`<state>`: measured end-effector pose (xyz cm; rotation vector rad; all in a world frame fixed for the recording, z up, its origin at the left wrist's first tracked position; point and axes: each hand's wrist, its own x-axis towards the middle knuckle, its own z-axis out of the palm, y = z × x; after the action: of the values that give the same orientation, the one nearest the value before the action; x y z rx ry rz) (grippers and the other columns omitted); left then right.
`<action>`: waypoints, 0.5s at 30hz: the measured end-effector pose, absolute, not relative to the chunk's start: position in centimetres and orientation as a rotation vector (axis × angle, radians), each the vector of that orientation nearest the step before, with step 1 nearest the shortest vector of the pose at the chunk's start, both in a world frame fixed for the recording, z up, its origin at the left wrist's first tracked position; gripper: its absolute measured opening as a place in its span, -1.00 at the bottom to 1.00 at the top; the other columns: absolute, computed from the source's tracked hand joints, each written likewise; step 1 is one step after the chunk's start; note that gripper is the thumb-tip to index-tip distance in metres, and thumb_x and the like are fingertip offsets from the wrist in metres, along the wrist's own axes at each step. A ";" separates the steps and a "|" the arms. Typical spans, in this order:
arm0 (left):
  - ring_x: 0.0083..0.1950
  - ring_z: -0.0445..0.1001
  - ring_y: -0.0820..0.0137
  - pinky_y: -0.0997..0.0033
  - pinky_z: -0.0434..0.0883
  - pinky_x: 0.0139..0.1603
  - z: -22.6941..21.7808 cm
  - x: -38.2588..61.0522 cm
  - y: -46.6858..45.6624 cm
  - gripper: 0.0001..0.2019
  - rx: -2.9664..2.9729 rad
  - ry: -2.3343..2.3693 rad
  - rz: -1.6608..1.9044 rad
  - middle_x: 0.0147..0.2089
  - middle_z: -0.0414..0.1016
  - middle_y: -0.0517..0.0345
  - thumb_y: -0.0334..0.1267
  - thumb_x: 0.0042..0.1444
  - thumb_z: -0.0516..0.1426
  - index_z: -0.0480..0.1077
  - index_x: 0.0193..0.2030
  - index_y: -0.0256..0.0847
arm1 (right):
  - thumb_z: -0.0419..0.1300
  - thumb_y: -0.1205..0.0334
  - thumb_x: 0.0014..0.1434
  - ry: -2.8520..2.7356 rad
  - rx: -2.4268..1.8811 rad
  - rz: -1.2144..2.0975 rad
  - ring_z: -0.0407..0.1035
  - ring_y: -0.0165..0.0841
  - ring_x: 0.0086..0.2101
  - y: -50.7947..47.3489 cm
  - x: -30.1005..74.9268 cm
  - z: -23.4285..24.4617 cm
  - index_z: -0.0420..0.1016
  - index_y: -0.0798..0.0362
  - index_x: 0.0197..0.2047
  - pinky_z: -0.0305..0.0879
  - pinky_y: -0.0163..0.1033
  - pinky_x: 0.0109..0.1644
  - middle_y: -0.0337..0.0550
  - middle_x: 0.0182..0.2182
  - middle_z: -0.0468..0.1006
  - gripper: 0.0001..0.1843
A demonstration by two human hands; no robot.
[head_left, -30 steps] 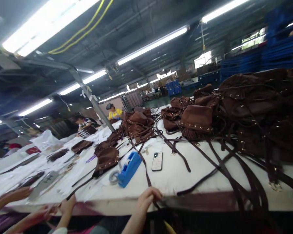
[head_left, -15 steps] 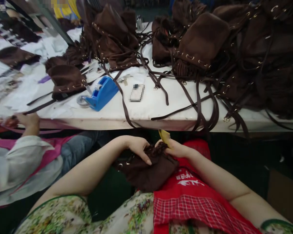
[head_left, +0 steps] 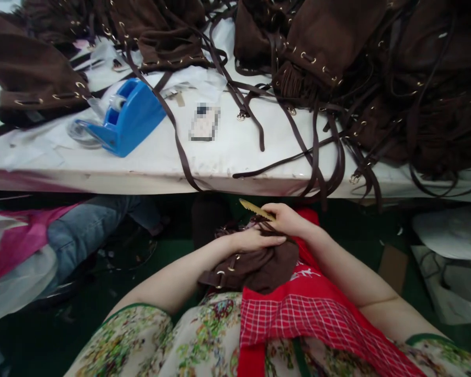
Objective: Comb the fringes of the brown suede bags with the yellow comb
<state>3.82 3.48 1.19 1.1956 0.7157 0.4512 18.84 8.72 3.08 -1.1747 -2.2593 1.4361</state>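
A brown suede bag (head_left: 255, 264) with metal eyelets lies on my lap, over a red apron (head_left: 298, 319). My left hand (head_left: 255, 240) lies flat on top of the bag, fingers stretched out and pressing it down. My right hand (head_left: 284, 219) is closed round a yellow comb (head_left: 255, 209), whose toothed end sticks out to the left just above the bag's fringe. Both hands sit below the table's front edge.
The white table (head_left: 227, 157) carries a blue tape dispenser (head_left: 125, 118), a phone (head_left: 204, 123) and heaps of brown bags (head_left: 361, 57) with straps hanging over the edge. A seated person's leg in jeans (head_left: 86, 230) is at my left.
The view has dropped from the workshop and table down to my lap. My left hand has flattened on the bag, and the comb has tipped from upright to pointing left.
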 end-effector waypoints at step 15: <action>-0.03 0.47 0.24 0.28 0.36 0.08 -0.2 2.9 4.1 -0.67 1.154 0.850 0.496 -0.07 0.55 0.08 -0.12 0.04 0.16 0.50 -0.14 -0.32 | 0.23 -0.06 0.00 -1.875 -1.784 1.361 0.18 -0.47 -0.63 10.2 29.1 4.4 0.53 0.11 -0.32 0.11 -0.35 -0.57 -0.29 -0.63 0.39 -0.63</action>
<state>2.89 4.07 -0.24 1.1541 0.8498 0.4958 29.14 10.24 4.45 -1.7841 -1.8745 1.3606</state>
